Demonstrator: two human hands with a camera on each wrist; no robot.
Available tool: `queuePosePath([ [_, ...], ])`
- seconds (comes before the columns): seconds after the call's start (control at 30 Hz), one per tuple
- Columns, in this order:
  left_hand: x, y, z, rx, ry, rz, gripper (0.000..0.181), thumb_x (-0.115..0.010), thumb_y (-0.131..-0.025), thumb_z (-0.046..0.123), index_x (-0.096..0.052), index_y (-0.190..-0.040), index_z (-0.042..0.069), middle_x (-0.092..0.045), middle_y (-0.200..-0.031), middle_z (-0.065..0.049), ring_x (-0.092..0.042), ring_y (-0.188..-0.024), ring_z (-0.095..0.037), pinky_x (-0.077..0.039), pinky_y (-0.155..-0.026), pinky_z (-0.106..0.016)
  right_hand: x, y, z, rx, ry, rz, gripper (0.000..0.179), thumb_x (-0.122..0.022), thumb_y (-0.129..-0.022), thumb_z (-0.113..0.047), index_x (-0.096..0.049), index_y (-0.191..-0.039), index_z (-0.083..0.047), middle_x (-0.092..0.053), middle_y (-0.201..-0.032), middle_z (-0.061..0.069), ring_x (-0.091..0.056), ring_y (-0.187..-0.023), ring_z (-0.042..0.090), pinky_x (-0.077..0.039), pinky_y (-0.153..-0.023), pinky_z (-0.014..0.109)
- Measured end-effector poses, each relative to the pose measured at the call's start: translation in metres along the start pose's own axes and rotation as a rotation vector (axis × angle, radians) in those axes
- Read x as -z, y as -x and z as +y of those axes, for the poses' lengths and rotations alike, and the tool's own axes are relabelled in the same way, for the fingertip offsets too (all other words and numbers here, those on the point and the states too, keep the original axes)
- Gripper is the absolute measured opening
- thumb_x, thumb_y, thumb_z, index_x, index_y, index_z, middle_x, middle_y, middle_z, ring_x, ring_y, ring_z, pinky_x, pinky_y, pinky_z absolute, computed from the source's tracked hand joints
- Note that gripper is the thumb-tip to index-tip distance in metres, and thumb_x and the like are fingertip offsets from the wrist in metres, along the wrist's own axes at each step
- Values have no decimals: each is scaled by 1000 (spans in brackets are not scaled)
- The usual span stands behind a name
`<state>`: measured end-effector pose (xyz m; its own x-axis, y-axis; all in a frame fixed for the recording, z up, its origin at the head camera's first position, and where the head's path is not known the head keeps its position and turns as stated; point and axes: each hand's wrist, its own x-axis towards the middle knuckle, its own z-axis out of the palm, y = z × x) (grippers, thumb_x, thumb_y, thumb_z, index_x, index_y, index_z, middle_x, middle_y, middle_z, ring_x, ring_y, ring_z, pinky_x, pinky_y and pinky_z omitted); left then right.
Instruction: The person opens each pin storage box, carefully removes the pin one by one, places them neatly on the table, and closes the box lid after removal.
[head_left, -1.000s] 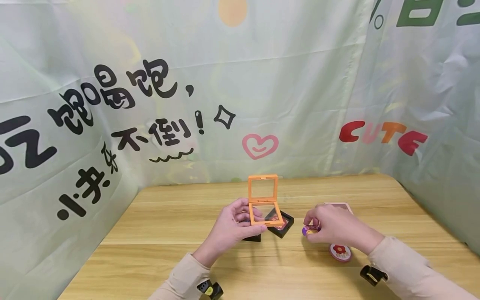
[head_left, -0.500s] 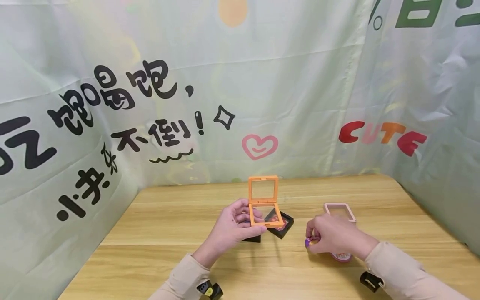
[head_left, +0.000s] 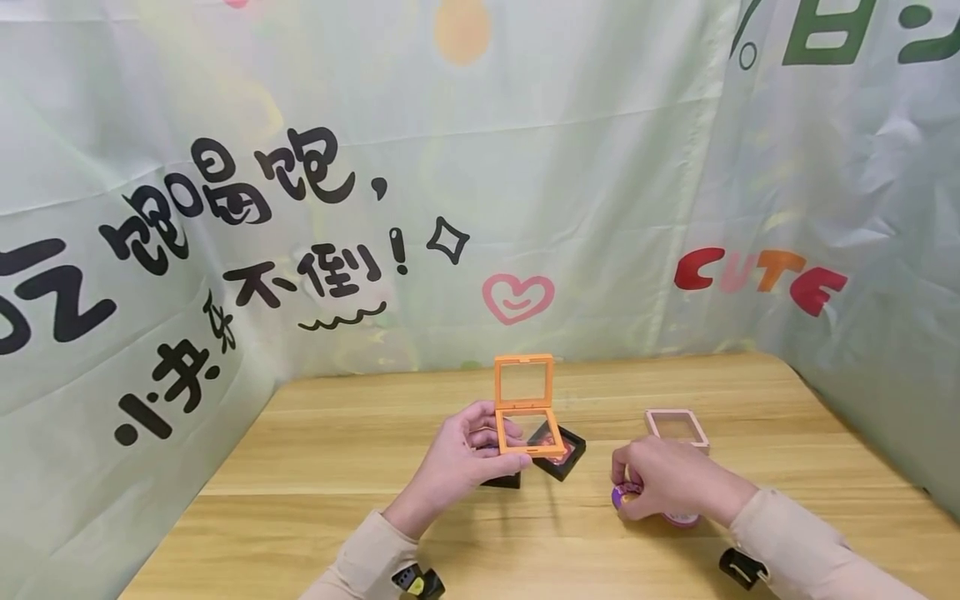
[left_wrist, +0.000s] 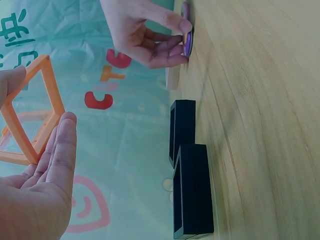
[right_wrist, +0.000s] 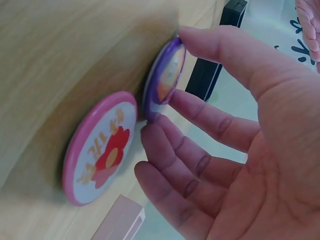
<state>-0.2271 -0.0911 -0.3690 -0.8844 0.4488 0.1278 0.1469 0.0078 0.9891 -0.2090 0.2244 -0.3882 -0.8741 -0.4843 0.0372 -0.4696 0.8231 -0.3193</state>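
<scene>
My left hand point(head_left: 450, 462) holds an orange hinged display frame point(head_left: 524, 408), its clear-windowed lid standing up, raised above the table. In the left wrist view, the thumb presses one side of the orange frame point(left_wrist: 54, 92) while the fingers lie under the other. My right hand point(head_left: 678, 477) pinches a round purple-rimmed badge point(right_wrist: 164, 75) by its edge, thumb on one side and fingertips on the other, low over the wood. Right beside it lies a pink-rimmed round badge point(right_wrist: 104, 150) with a red flower, partly covered by the right hand in the head view.
Two black display frames lie near the left hand: one point(head_left: 572, 460) with a colourful piece inside, the other point(head_left: 505, 481) partly behind the fingers. A pale pink frame point(head_left: 699, 427) lies beyond the right hand. Printed fabric point(head_left: 600, 208) hangs behind the wooden table point(head_left: 360, 433).
My right hand has shifted nearer to me with the purple badge, uncovering the pink frame and covering more of the flower badge. The left hand keeps the orange frame in place.
</scene>
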Motion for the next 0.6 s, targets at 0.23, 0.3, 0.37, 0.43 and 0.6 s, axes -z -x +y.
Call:
queuePosePath([
  [0.23,1,-1,0,0,-8,2,61,-90,-87,11,-58,-138,2,-74,-122,-11,-75,-105,-18,-65,-93,-29,4,2,-1,-20,32,-14,32,-96,-72,-37,-71,-89,-25,-53,-69,-15,-46,-65,1,-39,-56,25],
  [0.3,1,-1,0,-4,-13,0,60,-90,-87,11,-59,-137,3,-73,-122,-11,-74,-105,-18,-65,-93,-29,4,2,-2,-32,37,-18,33,-97,-72,-37,-71,-88,-26,-53,-69,-15,-46,-65,2,-39,-56,26],
  [0.37,1,-1,0,-5,-13,0,58,-90,-86,10,-60,-136,5,-73,-121,-11,-74,-105,-18,-66,-93,-29,4,2,-2,-39,37,-23,33,-97,-71,-36,-70,-87,-27,-53,-69,-15,-46,-65,1,-39,-57,27],
  [0.43,1,-2,-1,-5,-11,1,58,-90,-86,10,-60,-135,6,-73,-121,-10,-74,-104,-17,-66,-93,-29,4,3,-2,-37,39,-26,32,-96,-70,-35,-69,-86,-28,-52,-68,-16,-46,-65,1,-39,-57,27],
  [0.6,1,-2,-2,-5,-7,-3,60,-90,-87,11,-58,-137,3,-73,-121,-10,-74,-102,-16,-65,-92,-28,6,4,-3,-42,27,-49,32,-96,-71,-36,-70,-87,-29,-54,-68,-17,-48,-64,1,-40,-58,28],
])
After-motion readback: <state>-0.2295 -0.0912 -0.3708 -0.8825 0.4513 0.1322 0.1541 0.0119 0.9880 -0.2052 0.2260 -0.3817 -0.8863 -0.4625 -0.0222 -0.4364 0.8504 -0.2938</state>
